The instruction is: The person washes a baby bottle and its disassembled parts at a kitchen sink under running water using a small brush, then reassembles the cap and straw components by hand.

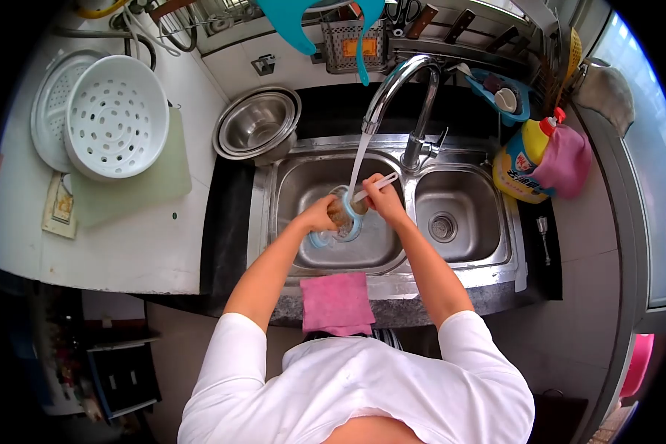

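Note:
Over the left basin (292, 191), my left hand (320, 214) is closed around a clear jar (345, 229) with a light blue rim, tilted under the running water. My right hand (382, 195) grips a slim white handle (387, 181) with a hanging loop at its end. Its lower end points into the jar's mouth, and its working head cannot be made out. A small clear and light blue piece (319, 239) lies beside the jar, just below my left hand. Water pours onto the jar from the chrome faucet (381, 100).
The right basin (466, 189) adjoins. Nested steel bowls (263, 122) stand at the back left, near a white colander (118, 115) on a pale green board (172, 170). A yellow detergent bottle (522, 166) stands right. A pink cloth (338, 303) hangs over the front edge.

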### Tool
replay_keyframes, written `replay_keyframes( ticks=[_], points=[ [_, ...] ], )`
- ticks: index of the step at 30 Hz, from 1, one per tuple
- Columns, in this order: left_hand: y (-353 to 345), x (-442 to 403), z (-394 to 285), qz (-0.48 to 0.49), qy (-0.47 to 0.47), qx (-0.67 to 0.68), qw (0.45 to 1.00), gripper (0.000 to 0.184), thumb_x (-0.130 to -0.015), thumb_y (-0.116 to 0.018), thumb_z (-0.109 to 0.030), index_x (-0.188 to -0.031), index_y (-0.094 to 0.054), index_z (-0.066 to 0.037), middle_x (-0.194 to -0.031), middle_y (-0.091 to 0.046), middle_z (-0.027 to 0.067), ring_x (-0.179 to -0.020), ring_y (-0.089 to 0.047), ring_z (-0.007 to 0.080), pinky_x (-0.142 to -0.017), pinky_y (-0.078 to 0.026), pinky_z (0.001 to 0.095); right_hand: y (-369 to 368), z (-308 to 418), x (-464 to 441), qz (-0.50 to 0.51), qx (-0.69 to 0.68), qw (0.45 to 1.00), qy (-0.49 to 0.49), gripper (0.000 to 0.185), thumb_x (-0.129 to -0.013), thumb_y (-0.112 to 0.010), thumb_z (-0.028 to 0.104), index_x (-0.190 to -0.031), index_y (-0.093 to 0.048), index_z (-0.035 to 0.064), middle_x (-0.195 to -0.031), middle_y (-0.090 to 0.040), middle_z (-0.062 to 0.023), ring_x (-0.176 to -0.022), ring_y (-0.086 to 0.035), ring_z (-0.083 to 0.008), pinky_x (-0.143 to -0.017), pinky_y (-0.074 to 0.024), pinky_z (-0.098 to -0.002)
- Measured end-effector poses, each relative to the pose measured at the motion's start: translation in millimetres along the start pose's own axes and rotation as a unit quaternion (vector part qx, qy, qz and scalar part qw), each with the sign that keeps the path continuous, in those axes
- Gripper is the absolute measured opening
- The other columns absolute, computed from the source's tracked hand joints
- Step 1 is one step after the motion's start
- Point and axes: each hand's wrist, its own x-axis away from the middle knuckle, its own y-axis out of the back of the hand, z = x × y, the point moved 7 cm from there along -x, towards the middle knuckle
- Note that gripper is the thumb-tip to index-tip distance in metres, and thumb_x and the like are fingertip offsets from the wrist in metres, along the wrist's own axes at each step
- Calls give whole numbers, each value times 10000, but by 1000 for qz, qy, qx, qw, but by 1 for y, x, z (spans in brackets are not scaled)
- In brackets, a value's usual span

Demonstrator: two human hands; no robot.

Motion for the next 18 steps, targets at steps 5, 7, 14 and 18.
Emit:
replay_keyframes(
  ticks=[5,7,14,18],
  points=[
    [-30,-4,13,-53,-9,225,973,794,-511,-679,118,-1215,-351,-50,-1042,-533,54,-994,-510,176,-830,-437,320,-5,20,1,2,60,998,31,208,-840,-535,227,-742,-479,53,-572,-500,-24,-523,-472,-100,-480,-370,-244],
    [-33,-1,17,-97,-5,274,957,778,-488,-728,25,-1184,-386,-29,-1111,-508,62,-1033,-490,182,-878,-406,312,3,22,1,-48,251,959,121,187,-850,-534,215,-776,-477,52,-599,-466,8,-516,-440,-74,-462,-352,-226],
    [-39,-6,57,-187,-28,73,979,754,-486,-749,-83,-1157,-408,-38,-1117,-496,154,-1066,-485,278,-903,-393,331,-6,-15,7,66,134,988,26,141,-838,-549,163,-858,-489,37,-600,-522,-19,-514,-499,-81,-467,-414,-232],
    [-30,-10,66,-153,24,-18,988,831,-478,-750,-56,-1210,-356,-64,-1158,-469,117,-1097,-459,269,-907,-388,335,-14,-29,29,93,212,973,4,152,-846,-541,172,-828,-481,34,-581,-531,-32,-490,-506,-88,-442,-409,-229]
  ],
)
